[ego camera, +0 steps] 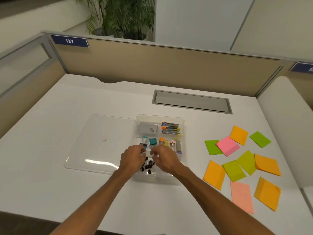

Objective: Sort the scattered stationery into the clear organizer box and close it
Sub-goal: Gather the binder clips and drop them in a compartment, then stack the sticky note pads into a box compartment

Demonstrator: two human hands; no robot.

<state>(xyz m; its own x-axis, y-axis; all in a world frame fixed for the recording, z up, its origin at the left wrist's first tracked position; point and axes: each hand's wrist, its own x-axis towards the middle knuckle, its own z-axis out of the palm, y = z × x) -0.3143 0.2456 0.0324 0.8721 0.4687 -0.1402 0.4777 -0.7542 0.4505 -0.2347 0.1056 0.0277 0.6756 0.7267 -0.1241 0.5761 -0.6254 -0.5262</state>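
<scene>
Both hands are hovering over the clear organizer box [183, 128], which is sitting near the middle of the desk [76, 102], toward its front edge. The left hand [133, 157] and right hand [163, 158] are curling their fingers above the black binder clips [149, 165] in the box's nearest compartment. Whether either is actually pinching a clip, I cannot tell. The sticky notes [227, 145] are lying scattered toward the desk's right edge. They're looking light, thin and floppy, so pinching each pad at an edge and keeping it flat seems best. The lid [101, 153] is lying open on the box's left. It's looking stiff and light, and its far left rim is the place to grip.
</scene>
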